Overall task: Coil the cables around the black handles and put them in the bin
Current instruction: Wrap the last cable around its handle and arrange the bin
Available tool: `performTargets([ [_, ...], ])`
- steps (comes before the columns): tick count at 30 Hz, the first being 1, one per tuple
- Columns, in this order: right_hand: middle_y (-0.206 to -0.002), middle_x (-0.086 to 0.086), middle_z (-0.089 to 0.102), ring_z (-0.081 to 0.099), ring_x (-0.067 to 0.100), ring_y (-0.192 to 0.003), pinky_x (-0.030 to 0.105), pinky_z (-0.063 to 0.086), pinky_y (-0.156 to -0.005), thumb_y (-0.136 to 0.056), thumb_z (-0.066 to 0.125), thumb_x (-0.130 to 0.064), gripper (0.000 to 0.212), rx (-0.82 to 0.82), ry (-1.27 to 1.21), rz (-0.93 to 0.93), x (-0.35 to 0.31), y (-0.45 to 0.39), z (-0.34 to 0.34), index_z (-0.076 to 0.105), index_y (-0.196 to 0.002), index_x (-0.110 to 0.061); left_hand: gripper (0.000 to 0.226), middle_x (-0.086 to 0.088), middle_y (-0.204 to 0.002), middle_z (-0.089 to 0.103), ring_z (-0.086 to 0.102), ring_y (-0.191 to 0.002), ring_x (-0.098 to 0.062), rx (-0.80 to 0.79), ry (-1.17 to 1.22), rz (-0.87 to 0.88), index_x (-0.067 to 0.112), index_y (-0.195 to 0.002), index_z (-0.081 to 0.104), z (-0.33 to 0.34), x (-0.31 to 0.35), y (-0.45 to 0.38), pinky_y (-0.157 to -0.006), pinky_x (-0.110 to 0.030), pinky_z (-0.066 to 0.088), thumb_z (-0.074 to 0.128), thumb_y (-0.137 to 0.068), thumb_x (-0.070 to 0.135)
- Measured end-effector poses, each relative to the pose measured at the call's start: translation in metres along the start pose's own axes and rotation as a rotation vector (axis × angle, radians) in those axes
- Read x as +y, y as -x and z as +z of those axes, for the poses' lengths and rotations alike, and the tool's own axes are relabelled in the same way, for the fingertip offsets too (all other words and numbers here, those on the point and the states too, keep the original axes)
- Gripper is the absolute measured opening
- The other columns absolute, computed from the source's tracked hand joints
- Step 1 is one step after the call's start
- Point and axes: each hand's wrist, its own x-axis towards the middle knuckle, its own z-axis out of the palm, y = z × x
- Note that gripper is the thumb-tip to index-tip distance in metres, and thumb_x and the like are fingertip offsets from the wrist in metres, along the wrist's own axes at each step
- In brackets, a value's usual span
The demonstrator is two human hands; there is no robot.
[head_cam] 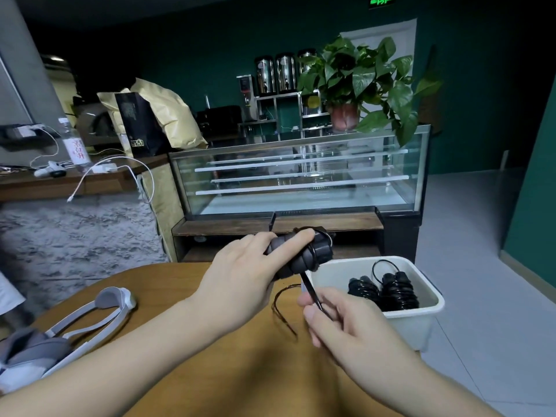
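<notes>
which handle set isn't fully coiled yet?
The black handles held in the left hand: their cable still trails loose to the right hand. The coiled sets in the white bin are wound tight.

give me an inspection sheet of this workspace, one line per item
surface: round brown wooden table, bare in the middle.
job's things: black foam handles held above the table; white plastic bin at the table's right edge holding two coiled black bundles.
clutter: white and grey headset on the table's left.
grips: left hand grips the handles; right hand pinches the cable.
cables: thin black cable partly wound on the handles, the slack looping on the table.
surroundings: glass display case, potted green plant, side counter with plastic bottle.
</notes>
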Motion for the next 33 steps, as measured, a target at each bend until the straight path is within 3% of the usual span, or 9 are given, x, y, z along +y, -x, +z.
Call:
performTargets([
  [2, -0.059, 0.000, 0.057, 0.049, 0.019, -0.054, 0.035, 0.044, -0.059, -0.099, 0.051, -0.032, 0.017, 0.035, 0.142, -0.061, -0.014, 0.007, -0.006, 0.063, -0.089, -0.027, 0.092, -0.010, -0.105, 0.063, 0.060, -0.079, -0.034, -0.010, -0.063, 0.004, 0.041, -0.154, 0.017, 0.005, -0.008, 0.000, -0.066, -0.044, 0.053, 0.055, -0.080, 0.004],
  [5, -0.055, 0.000, 0.049, 0.044, 0.012, -0.051, 0.020, 0.035, -0.051, -0.095, 0.053, -0.040, 0.027, 0.134, 0.323, -0.154, -0.038, 0.013, -0.021, 0.057, -0.071, -0.029, 0.095, -0.009, -0.103, 0.062, 0.056, -0.075, -0.033, -0.021, -0.107, 0.010, 0.040, -0.156, 0.021, 0.008, -0.016, 0.003, -0.063, -0.043, 0.050, 0.060, -0.079, -0.001],
  [9, -0.053, -0.011, 0.057, 0.052, 0.004, -0.055, 0.013, 0.037, -0.054, -0.092, 0.061, -0.045, 0.022, 0.296, 0.508, -0.322, -0.048, 0.003, -0.041, 0.071, -0.079, -0.032, 0.097, -0.008, -0.108, 0.062, 0.052, -0.076, -0.029, -0.038, -0.105, 0.059, 0.039, -0.157, 0.021, 0.008, -0.017, 0.010, -0.063, -0.042, 0.047, 0.060, -0.079, -0.002],
  [14, -0.069, -0.023, 0.069, 0.064, -0.002, -0.071, 0.015, 0.045, -0.063, -0.087, 0.067, -0.038, 0.013, 0.265, 0.410, -0.348, -0.057, -0.021, -0.060, 0.076, -0.080, -0.033, 0.092, -0.008, -0.115, 0.060, 0.047, -0.074, -0.028, -0.005, -0.103, 0.233, 0.031, -0.157, 0.022, 0.001, -0.007, 0.012, -0.062, -0.039, 0.040, 0.055, -0.078, -0.006],
  [20, -0.085, -0.009, 0.077, 0.071, 0.009, -0.087, 0.035, 0.055, -0.089, -0.076, 0.075, -0.042, 0.016, 0.060, 0.136, -0.147, -0.043, -0.051, -0.076, 0.080, -0.082, -0.028, 0.078, -0.003, -0.107, 0.062, 0.047, -0.085, -0.021, 0.085, 0.183, 0.174, 0.009, -0.141, 0.036, -0.003, 0.003, 0.015, -0.073, -0.035, 0.039, 0.065, -0.070, -0.003],
  [22, -0.080, -0.003, 0.076, 0.069, 0.011, -0.073, 0.026, 0.057, -0.073, -0.080, 0.075, -0.030, 0.011, 0.012, 0.001, -0.123, -0.037, -0.054, -0.075, 0.080, -0.081, -0.020, 0.070, 0.000, -0.115, 0.057, 0.050, -0.086, -0.022, 0.104, 0.185, 0.217, 0.012, -0.138, 0.037, -0.007, 0.003, 0.014, -0.072, -0.035, 0.039, 0.058, -0.073, -0.006],
  [24, -0.064, -0.006, 0.069, 0.049, 0.006, -0.050, 0.014, 0.038, -0.049, -0.084, 0.073, -0.019, 0.009, -0.008, -0.071, -0.098, -0.033, -0.053, -0.072, 0.079, -0.079, -0.014, 0.068, -0.001, -0.123, 0.053, 0.055, -0.085, -0.028, 0.098, 0.152, 0.305, 0.017, -0.141, 0.032, -0.009, 0.005, 0.013, -0.069, -0.039, 0.042, 0.048, -0.079, -0.006],
  [29, -0.052, -0.011, 0.057, 0.030, 0.008, -0.049, 0.019, 0.025, -0.047, -0.079, 0.069, -0.026, 0.017, -0.082, -0.171, -0.054, -0.030, -0.046, -0.064, 0.072, -0.072, -0.011, 0.064, -0.009, -0.131, 0.053, 0.057, -0.091, -0.032, 0.084, 0.121, 0.408, 0.022, -0.148, 0.023, -0.005, 0.009, 0.022, -0.073, -0.042, 0.045, 0.035, -0.091, -0.005],
  [33, -0.053, -0.014, 0.051, 0.029, 0.008, -0.053, 0.022, 0.024, -0.051, -0.085, 0.062, -0.032, 0.025, -0.116, -0.201, -0.070, -0.031, -0.043, -0.062, 0.065, -0.066, -0.016, 0.078, -0.008, -0.135, 0.047, 0.059, -0.094, -0.033, 0.146, 0.208, 0.429, 0.019, -0.147, 0.025, -0.006, 0.015, 0.024, -0.074, -0.043, 0.048, 0.056, -0.081, -0.011],
])
